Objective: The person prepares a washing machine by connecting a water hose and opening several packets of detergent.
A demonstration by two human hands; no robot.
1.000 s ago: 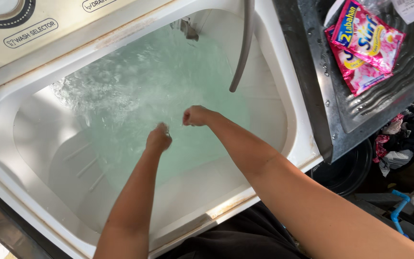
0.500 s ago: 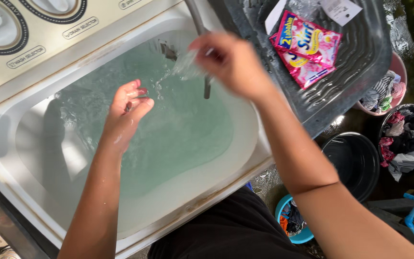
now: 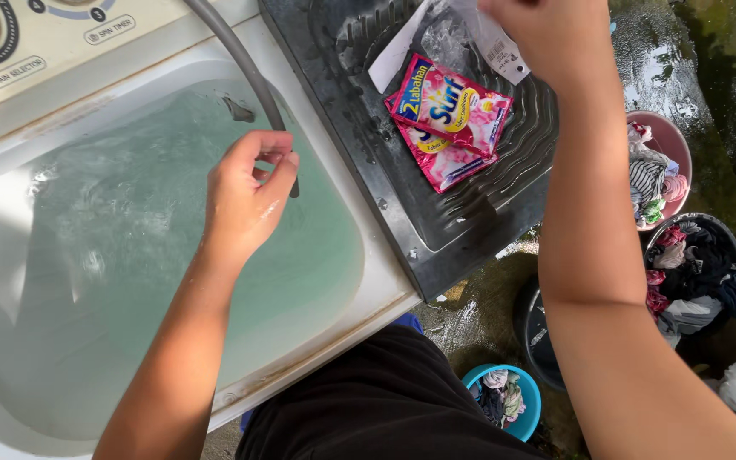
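R hand (image 3: 547, 34) over dark ribbed metal lid (image 3: 504, 204), fist closed, contents not discernible. Pink detergent sachets (image 3: 449, 119) just below-left, long axis diagonal. L hand (image 3: 249, 196) loosely curled, empty, above water-filled white washer tub (image 3: 368, 281); farther off.

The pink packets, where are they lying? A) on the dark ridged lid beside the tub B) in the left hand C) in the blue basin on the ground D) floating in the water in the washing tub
A: the pink packets lie on the dark ridged lid to the right of the water-filled tub, dry and apart from the left hand, which hangs over the water.
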